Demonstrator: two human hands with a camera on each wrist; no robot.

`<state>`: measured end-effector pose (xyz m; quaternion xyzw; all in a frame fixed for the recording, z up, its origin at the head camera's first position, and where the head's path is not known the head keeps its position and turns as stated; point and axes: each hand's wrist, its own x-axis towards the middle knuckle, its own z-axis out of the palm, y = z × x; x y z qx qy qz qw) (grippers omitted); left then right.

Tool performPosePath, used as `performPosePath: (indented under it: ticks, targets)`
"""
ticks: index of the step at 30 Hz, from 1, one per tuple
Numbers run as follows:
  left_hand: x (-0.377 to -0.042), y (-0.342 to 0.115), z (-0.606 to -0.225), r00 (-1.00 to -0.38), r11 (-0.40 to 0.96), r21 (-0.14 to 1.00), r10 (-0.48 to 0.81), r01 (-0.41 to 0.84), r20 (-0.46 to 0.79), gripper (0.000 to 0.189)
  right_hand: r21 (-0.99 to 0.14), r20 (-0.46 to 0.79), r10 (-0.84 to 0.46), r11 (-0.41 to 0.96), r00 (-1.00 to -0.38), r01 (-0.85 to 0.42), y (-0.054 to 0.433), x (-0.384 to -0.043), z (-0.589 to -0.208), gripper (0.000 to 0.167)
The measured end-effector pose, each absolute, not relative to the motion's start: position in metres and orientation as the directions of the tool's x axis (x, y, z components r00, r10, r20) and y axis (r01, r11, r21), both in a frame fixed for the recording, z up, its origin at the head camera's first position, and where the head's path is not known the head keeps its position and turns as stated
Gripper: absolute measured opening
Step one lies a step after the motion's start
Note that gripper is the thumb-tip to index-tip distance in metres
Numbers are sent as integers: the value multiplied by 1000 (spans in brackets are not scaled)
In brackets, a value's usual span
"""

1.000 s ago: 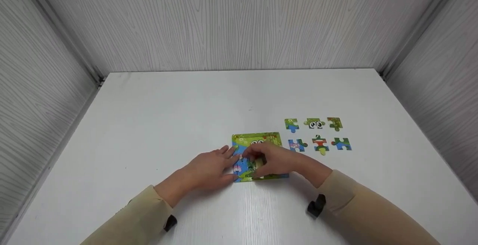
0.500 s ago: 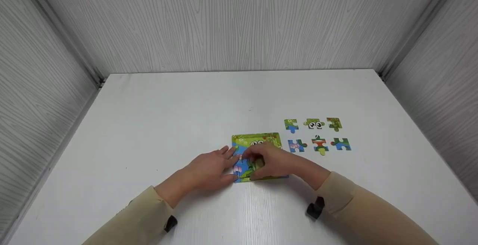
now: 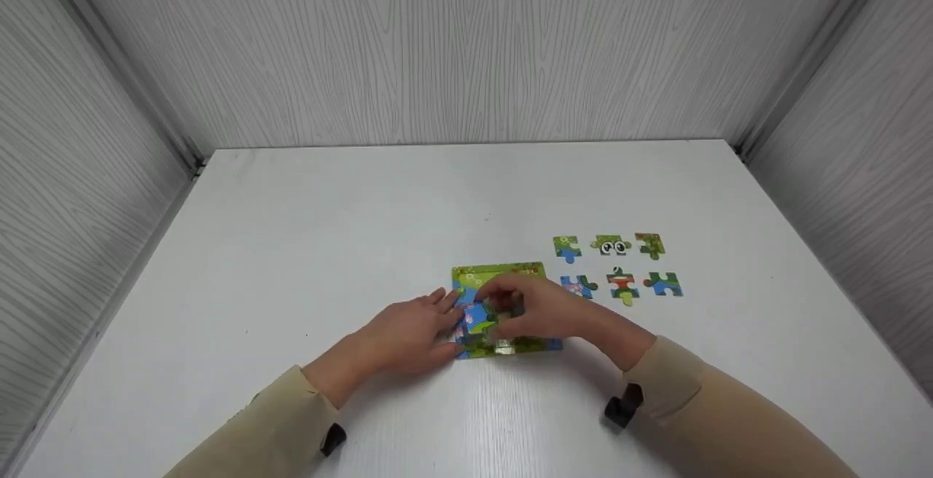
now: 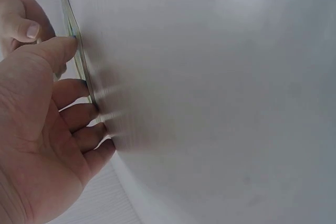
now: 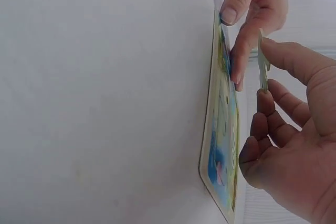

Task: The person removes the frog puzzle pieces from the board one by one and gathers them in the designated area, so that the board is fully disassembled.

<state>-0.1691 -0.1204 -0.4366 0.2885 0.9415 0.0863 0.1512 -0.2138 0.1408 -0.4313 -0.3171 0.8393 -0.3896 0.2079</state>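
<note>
A square jigsaw board with a green and blue cartoon picture lies flat near the table's middle. Along its left edge rests my left hand, fingers extended and fingertips touching the rim. Over the board, my right hand pinches a jigsaw piece between thumb and fingertips. In the right wrist view the piece stands apart from the board, held edge-on to the camera. Its blue and green face shows partly in the head view. The right hand hides much of the board's middle and right.
Several loose jigsaw pieces lie in two rows right of the board, among them a piece with cartoon eyes and a red and green piece. The white table is bounded by grey wood-grain panels at the back and sides.
My right hand has lifted the jigsaw piece off the lower left of the board, baring the board beneath. My left hand stays at the board's edge.
</note>
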Motion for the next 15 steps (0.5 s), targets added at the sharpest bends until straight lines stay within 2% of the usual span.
performPosePath:
  ticks: [8, 15]
  targets:
    - [-168, -126, -437, -784, 810, 261, 579, 525, -222, 66, -764, -20, -689, 478, -724, -434, 155, -212, -418, 47]
    - [-169, -128, -439, -789, 815, 250, 573, 522, -221, 67, -743, 6, -660, 500, -751, -445, 190, -211, -413, 44]
